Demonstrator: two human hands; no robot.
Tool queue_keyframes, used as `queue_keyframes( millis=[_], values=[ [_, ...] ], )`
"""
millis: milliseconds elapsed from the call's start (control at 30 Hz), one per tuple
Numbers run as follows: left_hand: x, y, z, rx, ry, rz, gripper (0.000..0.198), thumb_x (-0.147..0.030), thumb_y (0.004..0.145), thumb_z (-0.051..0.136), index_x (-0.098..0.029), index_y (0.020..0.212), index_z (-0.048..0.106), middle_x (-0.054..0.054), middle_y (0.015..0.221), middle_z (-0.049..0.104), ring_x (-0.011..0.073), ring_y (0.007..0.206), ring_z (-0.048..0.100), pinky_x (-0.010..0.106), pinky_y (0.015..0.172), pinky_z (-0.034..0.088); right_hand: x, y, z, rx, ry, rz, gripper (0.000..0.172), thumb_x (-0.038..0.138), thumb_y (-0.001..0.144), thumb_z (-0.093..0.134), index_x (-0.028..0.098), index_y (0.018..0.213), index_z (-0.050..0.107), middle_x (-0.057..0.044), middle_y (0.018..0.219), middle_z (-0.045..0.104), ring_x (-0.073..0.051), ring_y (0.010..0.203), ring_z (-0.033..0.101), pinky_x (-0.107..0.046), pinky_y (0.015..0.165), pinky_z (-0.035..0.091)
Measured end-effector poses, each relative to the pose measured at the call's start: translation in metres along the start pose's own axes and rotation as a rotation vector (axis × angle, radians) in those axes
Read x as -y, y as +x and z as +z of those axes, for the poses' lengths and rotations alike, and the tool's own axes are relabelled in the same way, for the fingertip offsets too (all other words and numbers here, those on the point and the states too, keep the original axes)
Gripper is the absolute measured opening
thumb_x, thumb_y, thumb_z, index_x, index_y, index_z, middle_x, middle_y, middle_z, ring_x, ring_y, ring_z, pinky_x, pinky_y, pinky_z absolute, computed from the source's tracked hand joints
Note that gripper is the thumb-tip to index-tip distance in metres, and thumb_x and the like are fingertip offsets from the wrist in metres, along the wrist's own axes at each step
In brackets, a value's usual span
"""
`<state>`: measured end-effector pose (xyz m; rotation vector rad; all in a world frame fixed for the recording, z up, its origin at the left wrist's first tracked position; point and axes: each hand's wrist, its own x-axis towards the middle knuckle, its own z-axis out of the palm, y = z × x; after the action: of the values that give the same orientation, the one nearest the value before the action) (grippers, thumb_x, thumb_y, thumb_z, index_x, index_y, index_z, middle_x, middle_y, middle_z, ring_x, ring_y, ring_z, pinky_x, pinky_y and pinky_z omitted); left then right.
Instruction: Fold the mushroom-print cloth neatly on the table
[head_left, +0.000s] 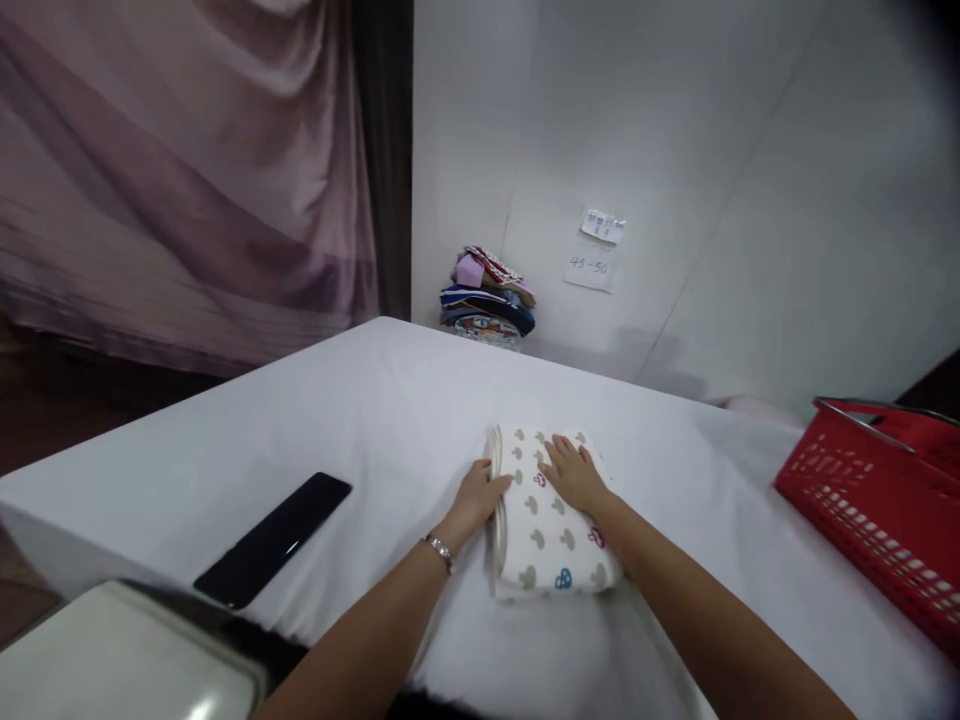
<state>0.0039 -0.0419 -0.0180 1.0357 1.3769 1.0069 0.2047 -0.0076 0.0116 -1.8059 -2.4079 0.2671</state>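
A white folded cloth [551, 515] printed with beige, red and blue mushrooms lies on the white-covered table [360, 400]. Its layers show along the left side. At that side rests my left hand [478, 498], thumb spread over the top and fingers against the folded edge; a bracelet is on this wrist. My right hand [576, 475] lies flat on the upper right part of the cloth, fingers apart. Both hands touch the same cloth.
To the left on the table is a flat black slab [274, 540]. A red plastic basket [877, 500] with a metal handle stands at the right. Behind the far edge rises a pile of folded fabrics [489, 295]. A pale, rounded seat-like surface [127, 660] is at the lower left.
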Motion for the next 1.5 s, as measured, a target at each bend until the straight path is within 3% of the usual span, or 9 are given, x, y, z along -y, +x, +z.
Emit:
queue_keyframes(
  millis=[267,400,533,667,867,1067,1267,1367,1500],
  values=[
    [-0.011,0.003,-0.01,-0.06,0.375,0.146,0.052,-0.054,0.076,0.054,-0.014,0.11,0.056,0.012,0.096,0.066,0.0237,0.086,0.061,0.029,0.072,0.042,-0.007,0.001,0.006,-0.015,0.088,0.015,0.051,0.041,0.089,0.036,0.019,0.135,0.038,-0.008,0.148,0.025,-0.021,0.137,0.014,-0.044,0.109,0.007],
    [-0.022,0.021,-0.02,-0.098,0.46,0.202,0.026,-0.038,0.081,0.05,-0.015,0.08,0.064,0.011,0.09,0.066,0.0231,0.087,0.059,0.03,0.076,0.039,0.015,0.005,-0.004,-0.155,0.282,0.002,0.037,0.032,0.085,0.042,0.021,0.117,0.057,-0.007,0.131,0.05,-0.021,0.126,0.037,-0.036,0.105,0.023],
    [-0.024,0.039,-0.018,-0.041,0.382,0.147,0.016,-0.026,0.075,0.055,-0.014,0.067,0.062,0.006,0.067,0.063,0.0167,0.066,0.057,0.026,0.061,0.04,0.052,0.007,-0.006,-0.193,0.387,-0.019,0.028,0.032,0.084,0.041,0.021,0.093,0.066,-0.005,0.094,0.066,-0.019,0.089,0.057,-0.029,0.08,0.04],
    [-0.021,0.044,-0.013,0.001,0.245,0.096,0.013,-0.022,0.075,0.053,-0.013,0.077,0.062,-0.002,0.053,0.054,0.0106,0.049,0.05,0.021,0.048,0.037,0.078,0.006,0.002,-0.108,0.309,0.067,0.032,0.043,0.08,0.051,0.02,0.099,0.062,-0.003,0.082,0.064,-0.016,0.072,0.055,-0.025,0.062,0.036],
    [-0.018,0.044,-0.014,0.049,0.119,0.085,0.005,-0.014,0.067,0.056,-0.013,0.069,0.06,-0.007,0.045,0.045,0.0072,0.043,0.043,0.018,0.044,0.034,0.084,0.004,0.011,-0.151,0.242,0.096,0.025,0.036,0.076,0.055,0.02,0.095,0.062,-0.002,0.081,0.062,-0.015,0.07,0.053,-0.025,0.059,0.031],
    [-0.009,0.052,-0.013,-0.011,0.107,0.112,0.004,-0.014,0.063,0.059,-0.014,0.067,0.058,-0.004,0.052,0.052,0.0084,0.048,0.047,0.019,0.049,0.036,0.081,0.004,0.019,-0.206,0.466,0.122,0.024,0.026,0.075,0.051,0.02,0.095,0.063,0.0,0.074,0.064,-0.015,0.068,0.055,-0.025,0.064,0.037],
    [-0.008,0.05,-0.016,-0.068,0.128,0.179,0.009,-0.015,0.067,0.056,-0.015,0.076,0.057,-0.002,0.063,0.057,0.0093,0.054,0.051,0.02,0.052,0.038,0.079,0.004,0.024,-0.23,0.618,0.109,0.026,0.029,0.073,0.052,0.018,0.094,0.063,-0.001,0.075,0.065,-0.016,0.07,0.058,-0.028,0.068,0.041],
    [-0.009,0.045,-0.018,-0.056,0.152,0.228,0.002,-0.017,0.068,0.055,-0.016,0.069,0.056,-0.003,0.061,0.055,0.0092,0.055,0.049,0.02,0.053,0.037,0.077,0.005,0.024,-0.223,0.666,0.1,0.022,0.029,0.072,0.054,0.018,0.088,0.064,-0.001,0.073,0.065,-0.016,0.069,0.057,-0.028,0.068,0.042],
    [-0.01,0.04,-0.019,-0.017,0.185,0.266,0.014,-0.024,0.07,0.054,-0.016,0.059,0.056,-0.003,0.056,0.052,0.0099,0.055,0.047,0.021,0.052,0.035,0.074,0.009,0.029,-0.233,0.779,0.126,0.018,0.028,0.07,0.054,0.019,0.082,0.063,0.0,0.068,0.064,-0.015,0.063,0.055,-0.027,0.061,0.042]
  ],
)
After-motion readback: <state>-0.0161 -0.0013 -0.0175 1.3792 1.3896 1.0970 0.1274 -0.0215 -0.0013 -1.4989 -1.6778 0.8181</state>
